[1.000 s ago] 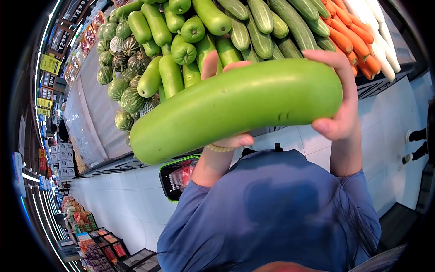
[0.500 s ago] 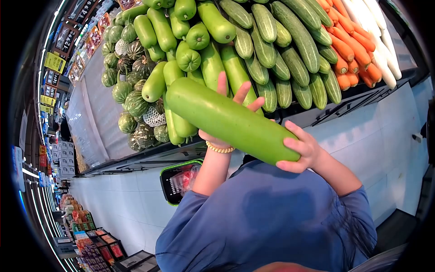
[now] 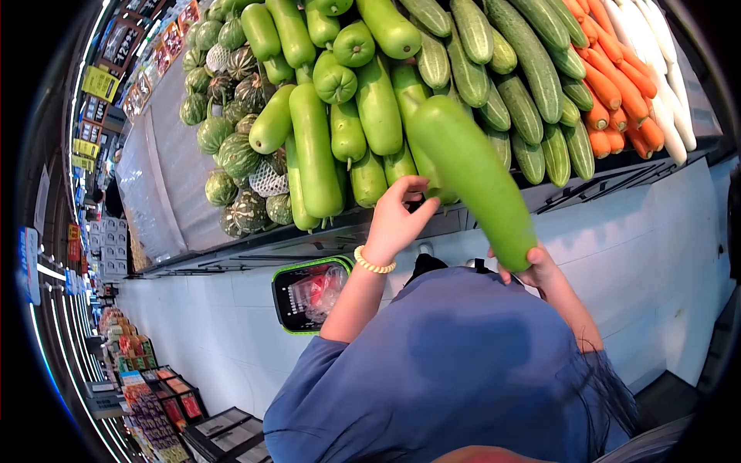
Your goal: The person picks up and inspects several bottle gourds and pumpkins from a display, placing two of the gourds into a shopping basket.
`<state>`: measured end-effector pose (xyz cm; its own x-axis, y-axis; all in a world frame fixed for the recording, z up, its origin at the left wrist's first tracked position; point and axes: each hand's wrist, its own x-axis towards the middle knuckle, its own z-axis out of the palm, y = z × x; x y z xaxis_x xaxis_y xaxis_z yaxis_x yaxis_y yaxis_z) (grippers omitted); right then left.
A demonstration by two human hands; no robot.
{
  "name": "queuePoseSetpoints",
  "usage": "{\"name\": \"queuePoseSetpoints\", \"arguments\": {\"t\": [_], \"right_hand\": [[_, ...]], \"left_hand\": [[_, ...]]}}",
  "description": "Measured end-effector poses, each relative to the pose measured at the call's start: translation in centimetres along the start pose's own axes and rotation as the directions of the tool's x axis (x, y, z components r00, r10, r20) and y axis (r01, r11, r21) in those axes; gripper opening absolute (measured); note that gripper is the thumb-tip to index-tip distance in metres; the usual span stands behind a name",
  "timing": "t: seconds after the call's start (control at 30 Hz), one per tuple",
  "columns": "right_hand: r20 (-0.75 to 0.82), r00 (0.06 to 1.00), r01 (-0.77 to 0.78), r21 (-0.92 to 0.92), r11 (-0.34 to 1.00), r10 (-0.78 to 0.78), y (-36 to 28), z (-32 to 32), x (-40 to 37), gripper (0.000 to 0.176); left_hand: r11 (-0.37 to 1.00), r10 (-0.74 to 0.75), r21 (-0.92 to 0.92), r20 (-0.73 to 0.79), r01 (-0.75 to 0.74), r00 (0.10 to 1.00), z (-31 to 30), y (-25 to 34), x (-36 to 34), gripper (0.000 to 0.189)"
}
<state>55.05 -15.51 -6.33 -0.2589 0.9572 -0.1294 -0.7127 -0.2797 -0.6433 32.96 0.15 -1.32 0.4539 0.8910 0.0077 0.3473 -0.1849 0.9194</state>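
Note:
A large light-green gourd (image 3: 478, 181) slants over the display's front edge, its lower end in my right hand (image 3: 540, 270). Fingers and thumb of that hand wrap round this end; part of them is hidden behind it. My left hand (image 3: 397, 220), with a yellow coiled band on the wrist, is off the gourd. Its fingers are bent and apart from the thumb, and nothing is in them. Just beyond it lie piled green gourds (image 3: 315, 150).
Striped small pumpkins (image 3: 239, 154) are left of the gourds. Cucumbers (image 3: 525, 108), carrots (image 3: 610, 81) and white radishes (image 3: 664, 85) lie to the right. A black basket with a green rim (image 3: 282, 309) stands on the floor, holding bagged items.
My left hand has come off the gourd and moved back towards the display edge. The gourd has swung steeper and shifted right in my right hand. The view has shifted slightly.

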Motion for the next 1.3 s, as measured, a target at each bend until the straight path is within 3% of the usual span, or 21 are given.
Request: {"name": "queuePoseSetpoints", "arguments": {"t": [0.03, 0.1, 0.17, 0.23, 0.27, 0.3, 0.37, 0.5, 0.67, 0.73, 0.8, 1.07, 1.17, 1.3], "right_hand": [[-0.037, 0.999, 0.023, -0.003, 1.0, -0.024, -0.1, -0.6, -0.5, 0.089], [-0.046, 0.997, 0.055, -0.043, 0.998, -0.057, -0.4, -0.6, -1.2, 0.087], [-0.054, 0.996, 0.074, -0.07, 0.995, -0.078, -0.7, -0.3, -1.4, 0.086], [-0.058, 0.995, 0.078, -0.085, 0.993, -0.083, -0.9, 0.1, -1.3, 0.086], [-0.065, 0.995, 0.072, -0.132, 0.989, -0.081, -0.9, -0.1, -1.3, 0.086], [-0.072, 0.994, 0.068, -0.178, 0.982, -0.082, -0.9, -0.3, -1.3, 0.086], [-0.075, 0.994, 0.066, -0.228, 0.971, -0.085, -1.3, 0.1, -1.3, 0.086], [-0.101, 0.992, 0.05, -0.266, 0.963, -0.08, -1.6, 1.3, -2.2, 0.088], [-0.142, 0.989, -0.014, -0.307, 0.952, -0.032, -1.5, 0.7, -4.0, 0.09], [-0.139, 0.99, -0.076, -0.324, 0.943, 0.032, -1.8, 0.3, -5.0, 0.091], [-0.189, 0.981, -0.021, -0.35, 0.937, -0.048, -0.7, -0.6, -5.7, 0.092], [-0.344, 0.925, 0.02, -0.379, 0.925, -0.161, 1.4, -1.2, -7.8, 0.091], [-0.339, 0.924, -0.013, -0.489, 0.872, -0.176, 3.4, -2.4, -8.9, 0.084], [-0.368, 0.913, -0.033, -0.494, 0.869, -0.175, 4.8, -0.3, -8.1, 0.073]], "left_hand": [[0.983, -0.177, -0.052, -0.054, 0.175, 0.983, 0.3, -1.2, -0.3, 0.054], [0.958, -0.287, -0.007, -0.087, 0.288, 0.954, 2.1, -4.5, -1.4, 0.068], [0.855, -0.474, -0.212, 0.051, 0.473, 0.879, 3.5, -4.2, -1.7, 0.065], [0.677, -0.475, -0.453, 0.334, 0.58, 0.814, 4.0, -5.2, -0.4, 0.055], [0.514, -0.418, -0.633, 0.405, 0.579, 0.813, 4.4, -5.5, 0.0, 0.044], [0.457, -0.344, -0.721, 0.397, 0.521, 0.851, 4.8, -5.8, 0.2, 0.038], [0.428, -0.356, -0.742, 0.388, 0.517, 0.85, 5.4, -6.6, 1.0, 0.036], [0.326, -0.396, -0.761, 0.429, 0.561, 0.812, 4.6, -6.0, 2.2, 0.045], [0.503, -0.298, -0.64, 0.502, 0.58, 0.812, 3.4, -4.5, 3.1, 0.055], [0.559, -0.355, -0.612, 0.434, 0.56, 0.828, 3.5, -4.2, 3.1, 0.056], [0.598, -0.373, -0.598, 0.382, 0.534, 0.846, 3.6, -4.1, 3.3, 0.056], [0.556, -0.436, -0.52, 0.481, 0.648, 0.76, 0.6, 1.0, 3.8, 0.056], [0.497, -0.459, -0.506, 0.536, 0.705, 0.708, -0.3, 2.8, 4.3, 0.057], [0.46, -0.503, -0.496, 0.537, 0.736, 0.677, -0.7, 6.0, 4.6, 0.058]]}}
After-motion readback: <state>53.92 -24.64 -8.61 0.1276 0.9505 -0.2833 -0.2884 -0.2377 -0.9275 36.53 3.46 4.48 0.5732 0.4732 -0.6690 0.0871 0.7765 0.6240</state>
